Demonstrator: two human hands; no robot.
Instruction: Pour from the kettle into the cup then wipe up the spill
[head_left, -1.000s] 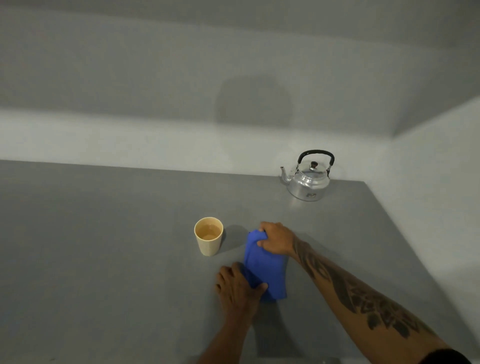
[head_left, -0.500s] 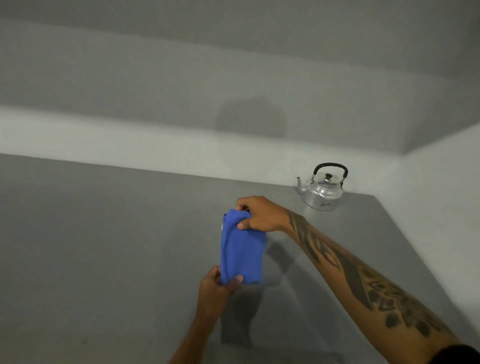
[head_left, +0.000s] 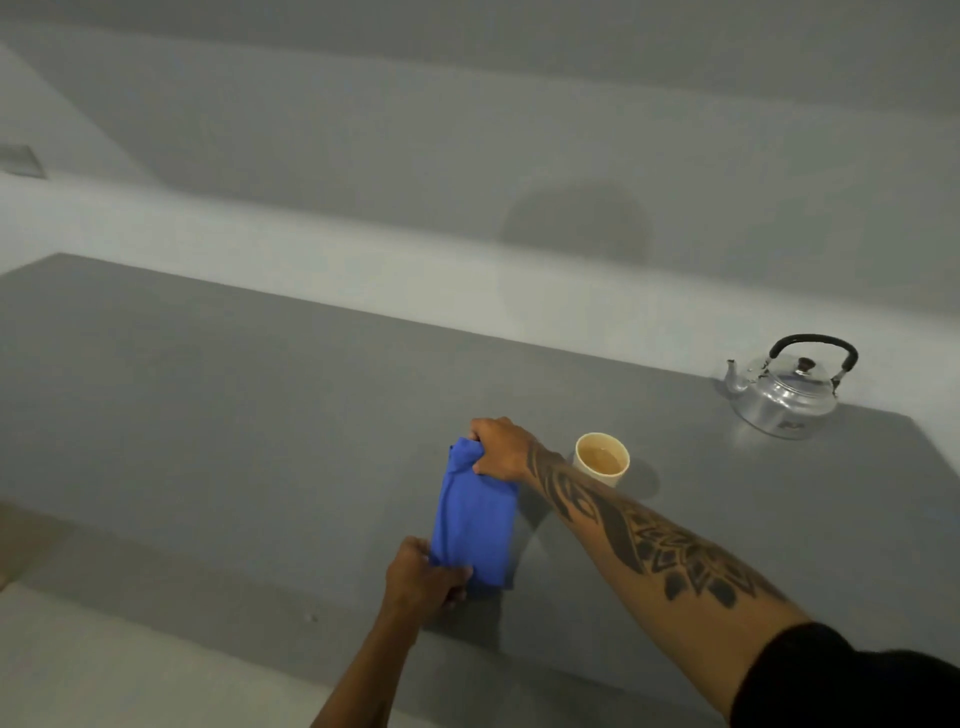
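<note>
Right hand (head_left: 501, 449) clamps the far end of the cloth (head_left: 475, 519), fingers curled round bunched fabric. Left hand (head_left: 423, 574) pinches the near end, thumb on top. Cloth is stretched between the two hands over the bench (head_left: 234, 415); can't tell if it touches the surface or sits just above it

Counts: 2 hands, 1 cloth, 1 cup (head_left: 602, 460), 1 kettle (head_left: 787, 389)

Cloth: plain blue, folded into a long rectangle, crumpled at the far end where it's gripped

Cup: cream, upright on the bench just right of the right wrist, forearm passing just in front of it. Holds pale brown liquid well up the wall

Kettle: shiny metal, squat, black arched handle standing up, dark knob on the lid, spout pointing left. Upright at the far right corner of the bench, well apart from the cup

Bench: flat grey, no wet patch I can make out. Right forearm tattooed, black sleeve (head_left: 852, 680) at the upper arm
</note>
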